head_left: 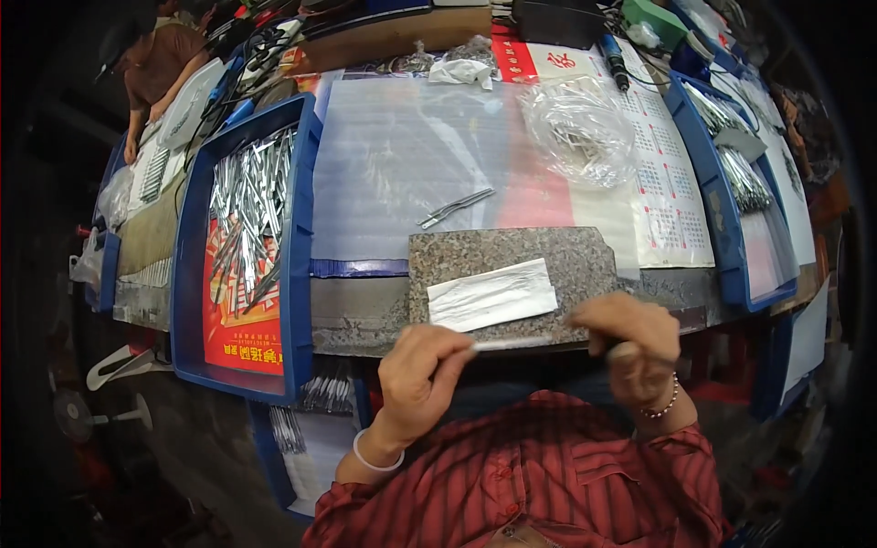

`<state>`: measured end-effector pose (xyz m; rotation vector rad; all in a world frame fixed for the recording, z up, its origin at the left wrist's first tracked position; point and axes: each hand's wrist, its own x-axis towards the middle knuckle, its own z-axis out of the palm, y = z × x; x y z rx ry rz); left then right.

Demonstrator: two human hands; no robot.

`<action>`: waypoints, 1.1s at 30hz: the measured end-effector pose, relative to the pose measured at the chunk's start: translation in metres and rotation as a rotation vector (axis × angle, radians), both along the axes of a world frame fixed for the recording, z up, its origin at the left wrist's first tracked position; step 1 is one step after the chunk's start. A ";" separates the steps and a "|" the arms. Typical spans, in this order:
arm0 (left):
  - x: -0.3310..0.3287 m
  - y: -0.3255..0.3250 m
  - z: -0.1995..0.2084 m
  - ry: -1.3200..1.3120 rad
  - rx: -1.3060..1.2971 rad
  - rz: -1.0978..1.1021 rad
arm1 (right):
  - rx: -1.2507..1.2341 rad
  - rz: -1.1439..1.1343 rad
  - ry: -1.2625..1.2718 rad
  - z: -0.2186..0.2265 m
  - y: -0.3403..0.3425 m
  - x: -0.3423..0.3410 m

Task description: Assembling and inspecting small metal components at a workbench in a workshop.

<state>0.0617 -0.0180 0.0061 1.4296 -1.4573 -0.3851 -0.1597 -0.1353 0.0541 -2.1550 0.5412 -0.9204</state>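
My left hand [418,373] pinches one end of a thin silvery metal piece [512,343], held level just below the table's front edge. My right hand [630,342] grips the other end and also holds a small pale tool, partly hidden by the fingers. Just beyond them a grey speckled stone slab [575,260] lies on the table with a folded white cloth [491,294] on it. Two more metal pieces [455,207] lie past the slab on a clear plastic sheet [402,155].
A blue tray [297,274] at the left holds several shiny metal pieces. At the right stands another blue tray [708,192] with more. A clear plastic bag [577,132] lies at the back. Another person [151,64] works at the far left. Tools and cables crowd the back edge.
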 end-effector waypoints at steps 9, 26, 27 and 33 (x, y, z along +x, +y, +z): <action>0.019 -0.019 -0.035 -0.330 -0.037 0.067 | -0.006 0.026 0.035 0.012 -0.006 0.020; 0.026 -0.017 -0.031 -0.290 -0.020 -0.006 | -0.131 0.200 0.456 0.004 -0.005 0.081; 0.028 -0.017 -0.031 -0.280 -0.014 -0.016 | -0.084 0.153 0.394 -0.011 -0.006 0.083; 0.040 -0.008 -0.034 -0.269 0.020 0.019 | -0.032 0.138 0.269 -0.022 -0.009 0.075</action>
